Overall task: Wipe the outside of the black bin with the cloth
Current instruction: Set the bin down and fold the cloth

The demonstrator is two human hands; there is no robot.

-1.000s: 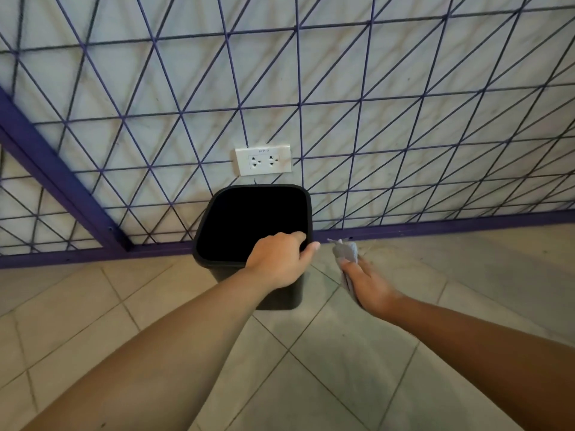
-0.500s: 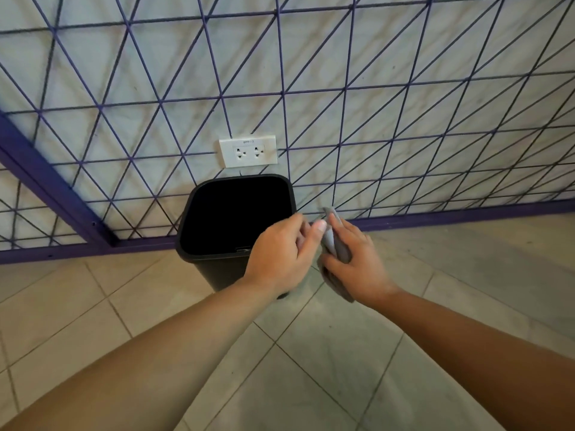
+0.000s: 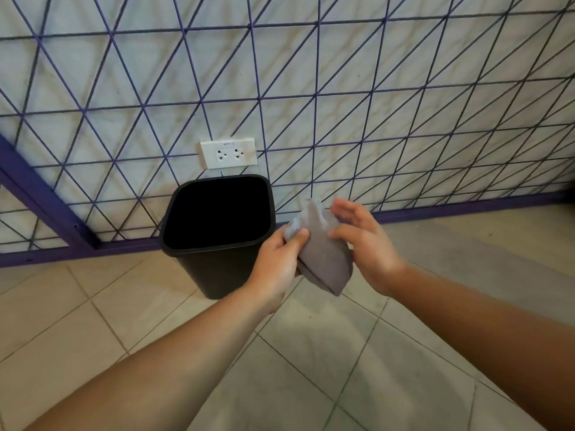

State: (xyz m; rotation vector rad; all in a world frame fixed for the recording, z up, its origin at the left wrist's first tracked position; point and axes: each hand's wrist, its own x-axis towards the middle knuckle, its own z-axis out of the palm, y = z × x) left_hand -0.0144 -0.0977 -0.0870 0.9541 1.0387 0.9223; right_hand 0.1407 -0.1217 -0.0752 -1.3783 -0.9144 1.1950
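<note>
A black bin stands upright on the tiled floor against the wall, its open top facing me. Just right of its rim, both my hands hold a grey cloth in the air. My left hand pinches the cloth's left edge between thumb and fingers. My right hand grips the cloth's right side with its thumb, its fingers partly spread above. The cloth hangs folded between the two hands and does not touch the bin.
A wall with a purple wire grid and a purple base rail runs behind the bin. A white double socket sits on the wall just above it. Beige floor tiles lie below my arms.
My left hand has come off the bin's rim and taken hold of the cloth. My right hand has lifted the cloth up, and both hands now hold it spread wider.
</note>
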